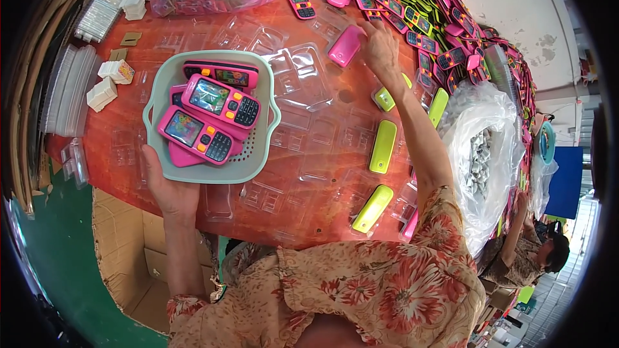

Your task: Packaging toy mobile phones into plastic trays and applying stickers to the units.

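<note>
A pale grey-green plastic basket (258, 166) with side handles and a perforated floor stands tilted toward me at the left. My left hand (173, 187) grips its lower left corner, thumb up along the outer wall. Several pink toy phones (222, 101) with dark keypads and colourful screens lie stacked inside. Farther right, my right hand (382, 50) reaches over the table, its fingers closed at the right edge of a pink toy phone (345, 46) lying back side up. Part of the fingers is hard to make out against the pile behind.
A large heap of pink and green toy phones (422, 22) fills the far right. Clear plastic trays (300, 77) cover the red table. Green phones (383, 147) lie near my right arm, beside a plastic bag of small silvery pieces (480, 161). Another person (532, 251) works at the right.
</note>
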Action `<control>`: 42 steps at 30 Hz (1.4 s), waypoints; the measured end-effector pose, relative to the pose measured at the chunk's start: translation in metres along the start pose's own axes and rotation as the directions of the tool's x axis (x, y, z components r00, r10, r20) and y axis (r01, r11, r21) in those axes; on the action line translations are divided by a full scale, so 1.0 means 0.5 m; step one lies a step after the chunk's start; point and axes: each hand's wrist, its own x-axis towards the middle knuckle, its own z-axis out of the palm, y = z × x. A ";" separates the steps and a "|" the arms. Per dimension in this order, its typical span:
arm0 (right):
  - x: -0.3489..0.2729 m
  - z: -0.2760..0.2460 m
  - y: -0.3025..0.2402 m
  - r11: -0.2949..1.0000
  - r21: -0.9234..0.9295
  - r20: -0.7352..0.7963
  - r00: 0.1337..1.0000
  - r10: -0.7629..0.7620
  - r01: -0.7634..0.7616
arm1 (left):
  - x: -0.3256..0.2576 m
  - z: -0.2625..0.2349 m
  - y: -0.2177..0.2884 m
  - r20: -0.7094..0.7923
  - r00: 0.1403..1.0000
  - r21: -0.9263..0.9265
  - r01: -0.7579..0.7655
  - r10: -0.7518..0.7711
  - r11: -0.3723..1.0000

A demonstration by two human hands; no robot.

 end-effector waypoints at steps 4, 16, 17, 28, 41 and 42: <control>0.024 0.022 -0.023 0.994 0.069 0.036 0.996 -0.084 0.081 | 0.003 -0.004 -0.007 0.004 1.000 0.000 0.004 -0.004 1.000; -0.017 0.004 -0.134 0.778 0.259 0.021 0.802 -0.596 0.572 | 0.010 -0.014 0.012 -0.029 0.999 -0.028 -0.016 0.015 0.999; -0.024 -0.006 -0.148 0.734 0.362 0.074 0.767 -0.637 0.574 | 0.009 -0.014 0.015 -0.056 0.998 -0.025 -0.032 0.030 0.999; -0.011 -0.001 -0.129 0.935 -0.091 0.142 0.934 -0.328 0.342 | 0.013 -0.020 0.018 -0.031 0.997 -0.012 -0.069 0.068 0.998; -0.125 -0.145 -0.342 0.743 0.160 0.189 0.719 -0.669 0.649 | 0.007 0.040 -0.056 0.008 1.000 0.060 -0.003 0.002 0.998; -0.118 -0.144 -0.335 0.757 0.279 0.265 0.711 -0.652 0.590 | 0.007 0.043 -0.055 0.009 1.000 0.051 -0.004 0.003 0.999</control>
